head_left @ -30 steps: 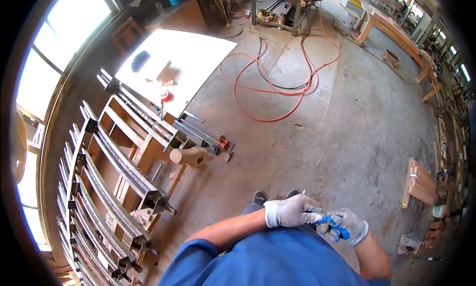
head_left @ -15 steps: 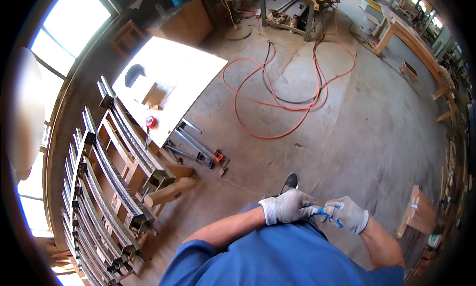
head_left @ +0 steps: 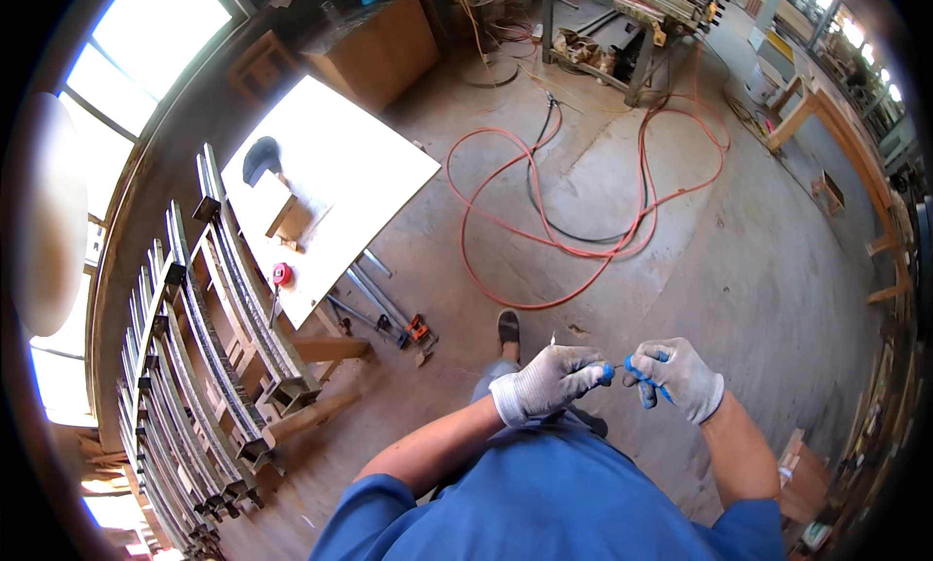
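Note:
Both my hands wear grey-white work gloves and are close together in front of my blue shirt. My left hand (head_left: 554, 378) is closed in a pinch, with a bit of blue at the thumb tip and a small white tip sticking up behind the knuckles; what it holds is mostly hidden. A thin blue thing (head_left: 639, 374), cord-like, shows in the fingers of my right hand (head_left: 683, 378), which are closed on it. A narrow gap with a fine dark line in it separates the fingertips of the two hands.
At left, a white board (head_left: 335, 182) carries a red tape measure (head_left: 282, 274) and a wooden block. Beside it stands a rack of curved metal bars (head_left: 199, 367). Clamps (head_left: 403, 330) lie on the floor near the board. A red hose (head_left: 465, 240) loops across the floor ahead.
My hands have moved up and slightly apart, and the blue thing no longer visibly bridges them as before. The view has shifted, and my foot shows farther left.

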The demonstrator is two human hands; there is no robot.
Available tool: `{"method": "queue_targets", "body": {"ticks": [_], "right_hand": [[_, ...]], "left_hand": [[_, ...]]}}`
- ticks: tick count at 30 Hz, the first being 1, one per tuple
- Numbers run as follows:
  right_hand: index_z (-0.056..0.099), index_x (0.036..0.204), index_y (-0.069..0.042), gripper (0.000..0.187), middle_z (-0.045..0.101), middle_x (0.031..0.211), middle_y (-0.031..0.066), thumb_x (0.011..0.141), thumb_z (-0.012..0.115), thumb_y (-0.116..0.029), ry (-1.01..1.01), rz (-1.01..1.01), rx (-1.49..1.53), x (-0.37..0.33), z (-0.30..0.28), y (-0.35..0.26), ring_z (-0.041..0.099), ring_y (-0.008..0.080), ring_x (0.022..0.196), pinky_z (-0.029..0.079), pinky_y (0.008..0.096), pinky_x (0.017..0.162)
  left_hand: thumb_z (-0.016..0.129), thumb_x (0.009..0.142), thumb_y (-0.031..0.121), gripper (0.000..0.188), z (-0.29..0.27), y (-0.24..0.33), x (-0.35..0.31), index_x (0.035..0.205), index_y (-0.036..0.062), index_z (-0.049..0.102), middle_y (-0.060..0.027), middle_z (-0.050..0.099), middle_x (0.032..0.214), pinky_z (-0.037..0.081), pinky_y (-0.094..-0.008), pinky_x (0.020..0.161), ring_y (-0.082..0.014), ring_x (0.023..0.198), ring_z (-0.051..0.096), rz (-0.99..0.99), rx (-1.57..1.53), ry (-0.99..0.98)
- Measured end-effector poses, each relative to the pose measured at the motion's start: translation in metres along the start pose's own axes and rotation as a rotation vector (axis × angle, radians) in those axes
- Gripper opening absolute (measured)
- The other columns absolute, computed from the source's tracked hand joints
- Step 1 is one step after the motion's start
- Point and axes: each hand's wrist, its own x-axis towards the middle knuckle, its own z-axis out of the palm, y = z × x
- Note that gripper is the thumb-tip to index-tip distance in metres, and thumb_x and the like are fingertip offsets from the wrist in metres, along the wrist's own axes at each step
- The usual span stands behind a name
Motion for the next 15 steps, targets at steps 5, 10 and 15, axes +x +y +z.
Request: {"method": "queue_targets", "body": {"ticks": [5,10,15], "right_hand": [[0.068,0.085,0.001,0.031,0.064,0.072,0.0065,0.097,0.073,-0.028,0.148,-0.154,0.127,0.075,-0.013,-0.036,0.058,0.0118,0.055,0.048,0.0273,0.052],[0.063,0.081,-0.003,0.034,0.064,0.072,0.0088,0.099,0.072,-0.031,0.314,-0.316,0.319,0.157,-0.034,-0.08,0.058,0.0126,0.055,0.048,0.0267,0.049],[0.06,0.078,-0.005,0.044,0.056,0.062,0.005,0.102,0.066,-0.042,0.37,-0.411,0.257,0.211,-0.039,-0.133,0.053,0.0125,0.05,0.045,0.0276,0.046]], "left_hand": [[0.059,0.106,0.043,0.044,-0.063,-0.01,0.07,0.103,0.0012,0.069,-0.0003,0.057,0.078,0.044,-0.028,0.063,-0.008,0.071,0.048,0.201,-0.005,0.073],[0.062,0.105,0.039,0.041,-0.134,0.021,0.142,0.103,-0.0003,0.07,-0.0004,0.054,0.076,0.042,-0.0282,0.062,-0.0072,0.072,0.046,0.201,-0.169,0.026],[0.065,0.105,0.031,0.033,-0.202,0.067,0.191,0.109,-0.0008,0.072,-0.0035,0.064,0.086,0.047,-0.028,0.071,-0.0094,0.078,0.05,0.294,-0.18,-0.012]]}}
